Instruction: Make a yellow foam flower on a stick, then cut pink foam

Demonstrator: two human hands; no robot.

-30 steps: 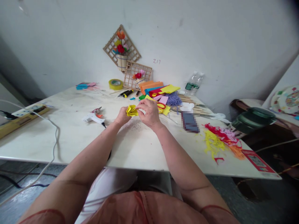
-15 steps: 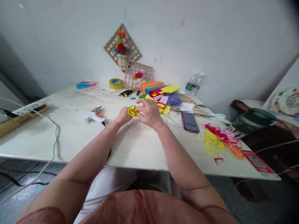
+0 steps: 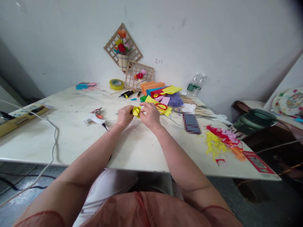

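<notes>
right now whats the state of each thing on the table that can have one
yellow felt flower: pinched between both hands, off the table
left hand: closed on the flower
right hand: closed on the flower
glue gun: lying on its side, cord attached
tape roll: lying flat

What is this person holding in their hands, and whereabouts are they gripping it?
A small yellow folded flower piece, pinched between both hands: the left hand grips its left side, the right hand its right edge.

Person, own body: two bare forearms, no watch or rings discernible. Left hand [image 3: 124, 115] and right hand [image 3: 150, 115] ungloved. Short rust-red sleeves with darker hems; rust-red top; white garment over the lap.
</notes>
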